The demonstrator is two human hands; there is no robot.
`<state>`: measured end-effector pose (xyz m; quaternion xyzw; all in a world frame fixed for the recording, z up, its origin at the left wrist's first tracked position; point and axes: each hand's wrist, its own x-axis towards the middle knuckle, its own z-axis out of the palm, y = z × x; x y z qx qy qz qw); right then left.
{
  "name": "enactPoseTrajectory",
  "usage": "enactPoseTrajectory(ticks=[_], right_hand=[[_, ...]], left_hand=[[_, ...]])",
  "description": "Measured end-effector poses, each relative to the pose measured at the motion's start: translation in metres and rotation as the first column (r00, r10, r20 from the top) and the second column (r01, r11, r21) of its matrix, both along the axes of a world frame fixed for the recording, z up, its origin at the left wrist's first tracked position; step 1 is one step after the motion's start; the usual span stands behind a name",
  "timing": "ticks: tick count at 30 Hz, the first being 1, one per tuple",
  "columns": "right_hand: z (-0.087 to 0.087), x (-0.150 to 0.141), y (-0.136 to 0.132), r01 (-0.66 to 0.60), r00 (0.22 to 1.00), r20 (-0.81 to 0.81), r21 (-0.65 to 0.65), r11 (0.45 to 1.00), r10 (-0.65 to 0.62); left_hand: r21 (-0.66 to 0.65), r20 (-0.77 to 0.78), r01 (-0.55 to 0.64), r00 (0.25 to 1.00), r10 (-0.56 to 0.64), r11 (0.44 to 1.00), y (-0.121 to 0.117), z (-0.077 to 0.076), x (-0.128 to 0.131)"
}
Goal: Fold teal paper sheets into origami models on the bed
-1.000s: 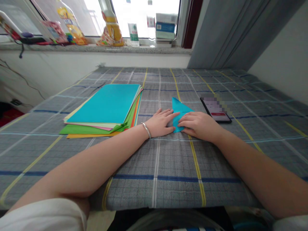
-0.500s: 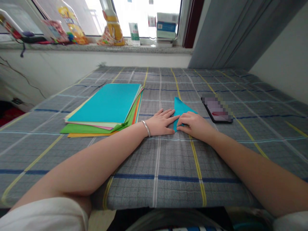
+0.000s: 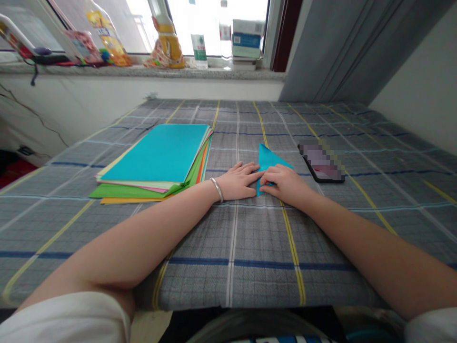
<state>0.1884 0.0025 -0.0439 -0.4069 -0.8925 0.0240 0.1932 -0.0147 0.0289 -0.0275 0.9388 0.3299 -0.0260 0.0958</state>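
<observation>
A folded piece of turquoise paper lies on the checked grey cloth, its pointed tip facing away from me. My right hand rests over its lower part and hides much of it. My left hand, with a silver bangle on the wrist, lies flat with its fingertips reaching the paper's left side. The two hands almost meet there, and only a thin sliver of paper shows below them.
A thick stack of coloured paper sheets lies left of my left hand. A phone with a blurred screen lies right of the turquoise paper. Behind the cloth, bottles and boxes stand on a stone windowsill.
My hands have drawn closer together, with the right hand sliding left over the turquoise paper. Less of the paper shows now.
</observation>
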Motion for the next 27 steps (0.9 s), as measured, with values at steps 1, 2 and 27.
enactPoseTrajectory(ticks=[1,2,27], right_hand=[[-0.001,0.000,0.001,0.006,1.000,-0.011,-0.011,1.000,-0.006],[-0.002,0.000,0.002,0.016,1.000,-0.020,-0.021,1.000,-0.016],[-0.004,0.015,0.003,0.175,0.982,-0.054,-0.131,0.976,-0.184]], left_hand=[[0.009,0.018,-0.004,1.000,0.003,1.000,0.000,-0.002,0.000],[0.023,0.039,-0.012,0.999,0.011,1.000,-0.001,-0.004,0.001],[0.089,0.116,-0.095,0.990,0.085,0.991,-0.008,-0.009,0.008]])
